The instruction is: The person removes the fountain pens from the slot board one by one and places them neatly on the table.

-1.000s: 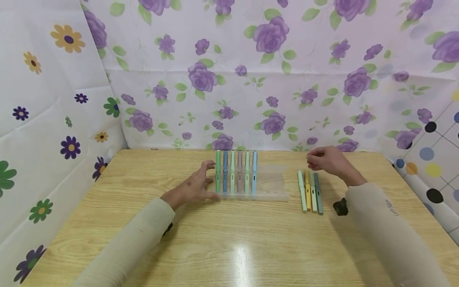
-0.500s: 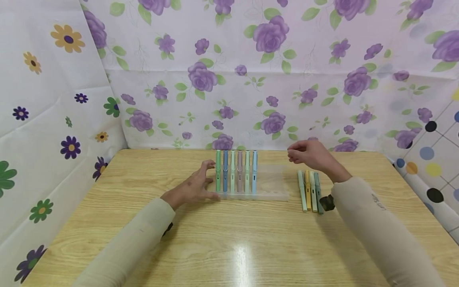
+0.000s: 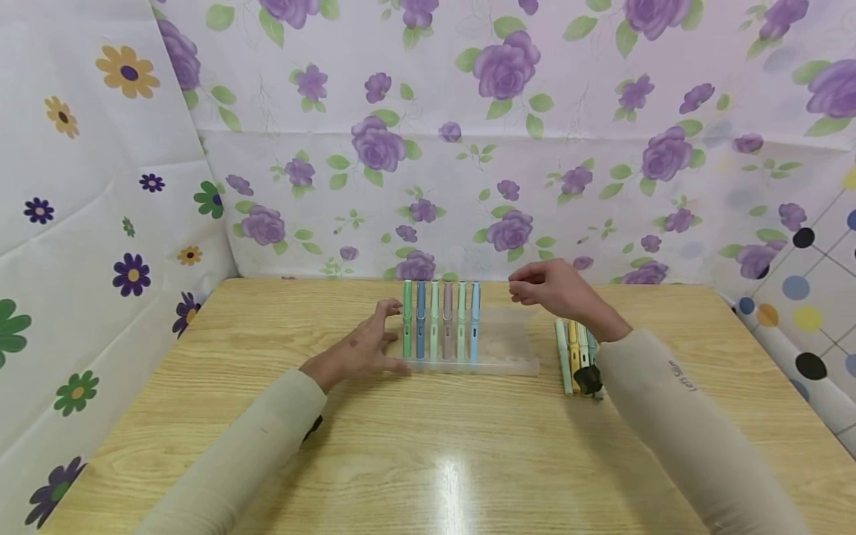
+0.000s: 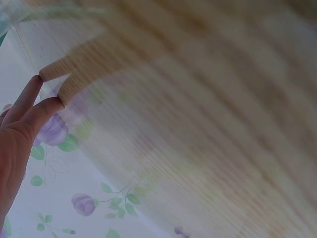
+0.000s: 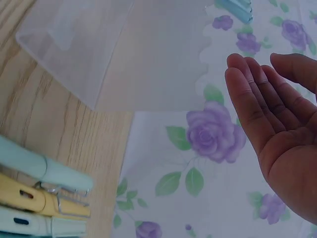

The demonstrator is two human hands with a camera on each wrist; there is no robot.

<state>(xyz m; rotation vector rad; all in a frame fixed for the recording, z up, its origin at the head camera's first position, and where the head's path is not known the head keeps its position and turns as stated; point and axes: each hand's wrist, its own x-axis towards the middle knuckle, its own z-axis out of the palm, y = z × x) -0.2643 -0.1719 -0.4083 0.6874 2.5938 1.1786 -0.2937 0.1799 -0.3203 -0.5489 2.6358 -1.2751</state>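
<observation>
A clear plastic pen stand (image 3: 504,338) holds several pens side by side in its left part: a green pen (image 3: 407,319), a blue one, pale green ones, a mauve pen (image 3: 447,327) and a light blue pen (image 3: 475,319). My left hand (image 3: 354,351) is at the stand's left end, its fingers and thumb spread along the edge. Two of its fingertips (image 4: 37,82) touch the clear plastic in the left wrist view. My right hand (image 3: 558,288) hovers behind the stand's right end. In the right wrist view its palm side shows nothing between thumb and fingers.
Several loose pens lie right of the stand, among them a pale green pen (image 3: 563,364) and a yellow pen (image 5: 22,193). A black wrist device (image 3: 588,380) partly covers them. Flowered cloth (image 3: 301,208) stands behind the wooden table (image 3: 401,453).
My right hand has moved left, from above the loose pens to behind the stand's right end. The left hand and the pens in the stand have not visibly moved.
</observation>
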